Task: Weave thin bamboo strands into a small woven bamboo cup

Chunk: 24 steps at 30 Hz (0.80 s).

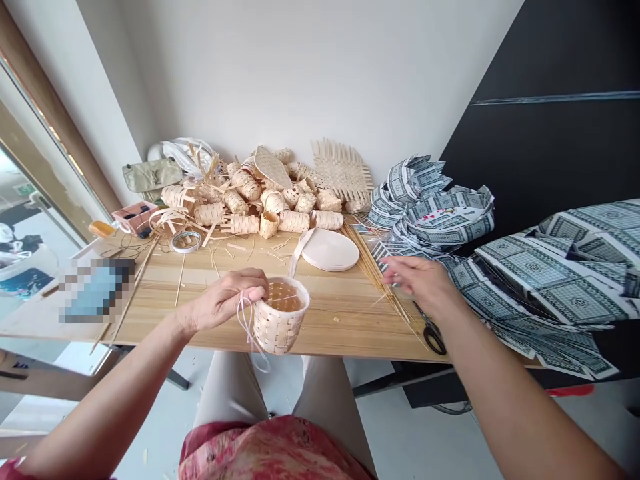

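Observation:
At the table's front edge, my left hand (pixel 243 293) grips the rim of a small woven basket (pixel 279 330) of pale wood strips, its opening facing up and toward me. Loops of thin whitish cord (pixel 245 317) hang beside the basket below my left fingers. A fine thread crosses the basket's mouth toward the right. My right hand (pixel 413 277) is raised off to the right, above thin sticks and scissors (pixel 433 337), with its fingertips pinched together. What sits between those fingertips is too small to make out.
Behind lie many woven pieces (pixel 245 183), a flat woven mat (pixel 343 167), a white round disc (pixel 330 250) and a tape roll (pixel 185 241). Thin sticks (pixel 370 260) lie right of the disc. Folded playing-card baskets (pixel 445 207) fill the right side. A pink box (pixel 134 218) stands left.

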Motion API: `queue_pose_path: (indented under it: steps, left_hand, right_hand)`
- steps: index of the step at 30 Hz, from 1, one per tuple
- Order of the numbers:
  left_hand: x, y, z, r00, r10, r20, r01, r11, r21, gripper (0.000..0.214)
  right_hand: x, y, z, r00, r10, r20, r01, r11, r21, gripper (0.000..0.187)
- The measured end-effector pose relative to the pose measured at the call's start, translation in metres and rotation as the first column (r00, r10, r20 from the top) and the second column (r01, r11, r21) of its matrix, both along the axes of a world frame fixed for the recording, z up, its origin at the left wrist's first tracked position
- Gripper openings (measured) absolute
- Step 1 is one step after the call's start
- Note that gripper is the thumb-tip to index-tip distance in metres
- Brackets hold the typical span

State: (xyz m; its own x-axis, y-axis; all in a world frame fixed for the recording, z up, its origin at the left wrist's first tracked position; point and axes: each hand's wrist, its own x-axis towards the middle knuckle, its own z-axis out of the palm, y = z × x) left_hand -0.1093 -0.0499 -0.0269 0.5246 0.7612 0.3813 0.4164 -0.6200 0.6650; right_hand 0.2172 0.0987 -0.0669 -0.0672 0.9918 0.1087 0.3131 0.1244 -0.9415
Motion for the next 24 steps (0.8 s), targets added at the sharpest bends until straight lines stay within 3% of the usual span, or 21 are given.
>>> queue_pose_path:
  steps: [3, 8, 13, 15, 17, 19, 22, 24]
  left_hand:
    - [0.004, -0.001, 0.003, 1.0, -0.007, -0.01, 0.006, 1.0, -0.029, 0.049]
    - [0.013, 0.001, 0.008, 1.0, -0.02, -0.003, 0.019, 0.995, -0.098, 0.052]
    - [0.017, 0.005, 0.007, 1.0, 0.003, 0.005, -0.002, 0.991, -0.137, 0.052]
    - [0.017, 0.007, 0.006, 1.0, 0.002, 0.004, -0.002, 0.987, -0.161, 0.053]
    - [0.017, 0.007, 0.005, 1.0, -0.005, 0.012, 0.007, 0.984, -0.18, 0.053]
    - [0.018, 0.007, 0.004, 0.999, -0.005, 0.037, 0.011, 0.984, -0.179, 0.052]
    - [0.017, 0.007, 0.001, 0.997, 0.036, 0.075, -0.023, 0.986, -0.163, 0.05]
    - [0.017, 0.007, -0.002, 0.997, 0.062, 0.048, -0.054, 0.987, -0.148, 0.049]
  right_hand:
    - [-0.036, -0.032, -0.002, 0.962, 0.204, -0.179, -0.233, 0.958, -0.164, 0.038]
    - [-0.078, -0.074, -0.009, 0.813, 0.352, -0.464, -0.506, 0.82, -0.266, 0.031]
    - [-0.074, -0.092, -0.008, 0.732, 0.417, -0.538, -0.642, 0.686, -0.342, 0.029]
    - [-0.065, -0.096, 0.002, 0.711, 0.469, -0.524, -0.675, 0.665, -0.321, 0.031]
    - [-0.052, -0.094, 0.013, 0.72, 0.528, -0.45, -0.671, 0.696, -0.256, 0.035]
    - [-0.038, -0.084, 0.022, 0.803, 0.515, -0.301, -0.576, 0.801, -0.167, 0.036]
    - [-0.012, -0.057, 0.022, 0.974, 0.222, -0.036, -0.222, 0.975, 0.024, 0.031]
    - [0.004, -0.039, 0.015, 0.99, 0.04, 0.132, -0.062, 0.984, 0.168, 0.031]
